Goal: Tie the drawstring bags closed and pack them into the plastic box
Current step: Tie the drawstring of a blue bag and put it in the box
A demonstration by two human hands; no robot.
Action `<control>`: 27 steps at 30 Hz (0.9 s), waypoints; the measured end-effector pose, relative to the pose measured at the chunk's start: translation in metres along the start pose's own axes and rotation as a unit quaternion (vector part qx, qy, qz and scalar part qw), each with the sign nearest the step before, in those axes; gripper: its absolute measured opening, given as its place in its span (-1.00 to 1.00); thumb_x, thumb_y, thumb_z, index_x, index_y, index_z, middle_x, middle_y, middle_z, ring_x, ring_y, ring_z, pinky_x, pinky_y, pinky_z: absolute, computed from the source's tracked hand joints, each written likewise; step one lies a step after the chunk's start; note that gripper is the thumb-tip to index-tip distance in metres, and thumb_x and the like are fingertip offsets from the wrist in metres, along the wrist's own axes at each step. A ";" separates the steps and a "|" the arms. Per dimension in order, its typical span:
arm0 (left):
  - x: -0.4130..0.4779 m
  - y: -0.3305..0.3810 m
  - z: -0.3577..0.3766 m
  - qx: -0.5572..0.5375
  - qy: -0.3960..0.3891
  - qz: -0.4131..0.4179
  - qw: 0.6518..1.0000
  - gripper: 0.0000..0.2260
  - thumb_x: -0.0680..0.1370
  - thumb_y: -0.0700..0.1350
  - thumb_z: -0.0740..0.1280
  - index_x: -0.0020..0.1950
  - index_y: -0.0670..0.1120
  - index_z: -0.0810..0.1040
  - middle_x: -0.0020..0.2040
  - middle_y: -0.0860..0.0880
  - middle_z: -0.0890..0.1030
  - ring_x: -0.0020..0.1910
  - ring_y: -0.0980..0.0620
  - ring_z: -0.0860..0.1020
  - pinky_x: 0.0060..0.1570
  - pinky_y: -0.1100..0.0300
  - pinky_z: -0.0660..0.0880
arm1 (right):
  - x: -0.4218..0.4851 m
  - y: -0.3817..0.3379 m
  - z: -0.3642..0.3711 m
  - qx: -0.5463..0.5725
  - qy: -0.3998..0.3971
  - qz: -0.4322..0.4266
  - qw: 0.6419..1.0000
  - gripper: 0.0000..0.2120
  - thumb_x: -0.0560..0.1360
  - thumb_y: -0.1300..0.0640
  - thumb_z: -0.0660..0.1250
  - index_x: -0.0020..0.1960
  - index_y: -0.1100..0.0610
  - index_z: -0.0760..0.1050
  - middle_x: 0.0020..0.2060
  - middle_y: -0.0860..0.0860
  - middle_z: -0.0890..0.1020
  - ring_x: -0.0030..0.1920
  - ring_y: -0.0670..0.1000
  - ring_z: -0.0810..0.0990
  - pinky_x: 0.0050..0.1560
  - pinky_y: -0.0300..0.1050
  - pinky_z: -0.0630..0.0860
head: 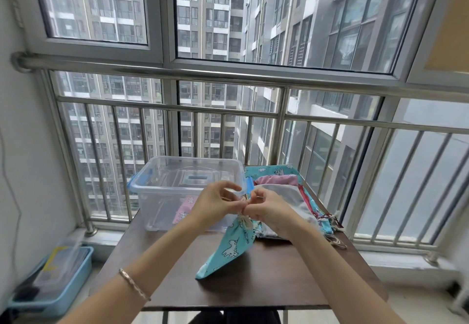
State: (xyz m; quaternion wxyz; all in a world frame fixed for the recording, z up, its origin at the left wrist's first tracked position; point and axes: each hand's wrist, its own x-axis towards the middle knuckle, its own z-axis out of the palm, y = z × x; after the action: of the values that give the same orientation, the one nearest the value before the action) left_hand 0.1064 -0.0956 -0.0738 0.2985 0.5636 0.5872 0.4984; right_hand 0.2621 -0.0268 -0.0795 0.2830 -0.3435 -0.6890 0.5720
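A dark brown desk (pixel 279 280) lies under the left grip (pixel 215 205) and the right grip (pixel 269 209). Low and well to the left of the left grip, a pale blue tray (pixel 83 273) sits on the floor. Beyond both grips a steel railing (pixel 228 76) runs across the window (pixel 162 18), with grey apartment towers (pixel 210 18) outside.

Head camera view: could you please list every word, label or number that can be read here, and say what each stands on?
On the blue drawstring bag: a short printed word beside the unicorn print, too blurred and tilted to read.
On the plastic box: a dark label shows through the clear wall, too small to read.
Nothing else bears legible text.
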 end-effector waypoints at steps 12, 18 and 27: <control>0.006 0.020 -0.017 -0.053 -0.142 -0.207 0.967 -0.63 0.48 -0.23 0.43 0.22 -0.18 0.39 -0.03 -0.22 0.65 -0.09 -0.01 0.65 -0.17 0.24 0.59 | -0.008 0.001 0.006 -0.221 0.050 -0.159 0.961 -0.91 0.43 0.16 0.45 -0.08 0.12 0.70 -0.27 -0.05 0.71 -0.22 -0.10 0.68 -0.16 -0.11 0.65; 0.006 0.014 -0.018 -0.013 -0.167 -0.153 0.974 -0.69 0.52 -0.17 0.39 0.22 -0.13 0.41 -0.01 -0.21 0.66 0.06 -0.15 0.62 0.05 0.08 0.60 | -0.006 0.002 0.002 -0.141 0.023 -0.152 0.978 -0.87 0.42 0.22 0.48 -0.05 0.14 0.59 -0.22 0.05 0.71 -0.15 0.00 0.70 -0.07 -0.08 0.64; 0.005 0.018 -0.014 0.153 -0.136 -0.033 0.978 -0.82 0.53 -0.12 0.39 -0.08 -0.25 0.58 -0.19 -0.06 0.68 -0.17 0.05 0.64 -0.24 0.28 0.55 | 0.003 0.009 0.006 0.072 0.004 -0.006 0.997 -0.73 0.40 0.37 0.42 -0.09 0.16 0.35 -0.21 0.16 0.56 -0.19 0.07 0.54 -0.10 -0.07 0.46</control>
State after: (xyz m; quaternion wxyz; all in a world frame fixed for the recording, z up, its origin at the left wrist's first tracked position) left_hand 0.0992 -0.0963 -0.0519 0.3019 0.6455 0.6286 0.3115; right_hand 0.2569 -0.0267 -0.0895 0.3130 -0.3209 -0.6469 0.6169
